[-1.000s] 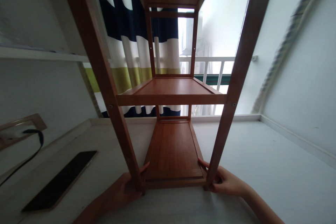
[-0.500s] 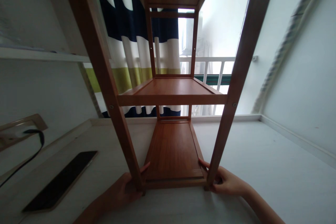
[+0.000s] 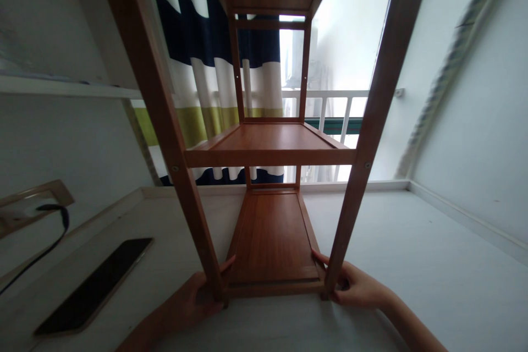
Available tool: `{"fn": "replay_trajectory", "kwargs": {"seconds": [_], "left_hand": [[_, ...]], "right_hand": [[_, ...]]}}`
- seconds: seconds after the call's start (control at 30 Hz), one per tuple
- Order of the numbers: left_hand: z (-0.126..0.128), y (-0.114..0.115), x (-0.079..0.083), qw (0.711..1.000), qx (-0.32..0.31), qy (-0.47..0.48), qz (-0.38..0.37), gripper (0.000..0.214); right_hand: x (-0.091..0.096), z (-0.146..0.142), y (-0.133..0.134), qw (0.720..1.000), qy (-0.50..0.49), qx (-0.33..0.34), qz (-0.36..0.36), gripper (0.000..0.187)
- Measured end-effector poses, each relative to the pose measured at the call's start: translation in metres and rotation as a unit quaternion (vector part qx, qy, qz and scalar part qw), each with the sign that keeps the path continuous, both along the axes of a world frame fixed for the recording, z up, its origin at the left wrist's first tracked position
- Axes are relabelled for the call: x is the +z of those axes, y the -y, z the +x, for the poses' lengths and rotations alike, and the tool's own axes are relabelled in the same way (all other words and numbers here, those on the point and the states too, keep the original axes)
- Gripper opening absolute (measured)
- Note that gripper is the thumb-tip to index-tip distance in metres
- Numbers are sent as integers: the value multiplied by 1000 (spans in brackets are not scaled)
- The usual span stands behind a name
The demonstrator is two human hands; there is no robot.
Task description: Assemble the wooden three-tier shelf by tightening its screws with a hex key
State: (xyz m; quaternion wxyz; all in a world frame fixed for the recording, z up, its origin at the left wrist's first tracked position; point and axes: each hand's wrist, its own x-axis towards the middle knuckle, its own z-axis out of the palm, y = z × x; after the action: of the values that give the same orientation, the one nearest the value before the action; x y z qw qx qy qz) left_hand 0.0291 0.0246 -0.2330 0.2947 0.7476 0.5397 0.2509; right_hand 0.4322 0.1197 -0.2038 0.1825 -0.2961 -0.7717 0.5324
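A reddish-brown wooden shelf rack (image 3: 270, 158) stands upright on a white tabletop (image 3: 371, 231), seen from its narrow end. Three of its levels show, one above another. My left hand (image 3: 198, 294) is closed around the foot of the near left leg, with a finger lying on the edge of the bottom shelf. At the near right leg my right hand (image 3: 358, 285) grips the foot the same way, its fingertip on the bottom shelf's side. The legs partly hide the fingers of both hands.
A dark flat phone-like slab (image 3: 97, 286) lies on the left of the tabletop. Beyond it, a black cable (image 3: 64, 220) runs from a wall socket (image 3: 25, 206). Behind the rack are a striped curtain (image 3: 190, 82) and a white window railing (image 3: 346, 93).
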Motion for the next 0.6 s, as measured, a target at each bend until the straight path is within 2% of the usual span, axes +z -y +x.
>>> {"fn": "replay_trajectory", "kwargs": {"seconds": [0.6], "left_hand": [[0,-1,0,1000,-3,-18,0,67]], "right_hand": [[-2,0,0,1000,-5,-3,-3,84]]}}
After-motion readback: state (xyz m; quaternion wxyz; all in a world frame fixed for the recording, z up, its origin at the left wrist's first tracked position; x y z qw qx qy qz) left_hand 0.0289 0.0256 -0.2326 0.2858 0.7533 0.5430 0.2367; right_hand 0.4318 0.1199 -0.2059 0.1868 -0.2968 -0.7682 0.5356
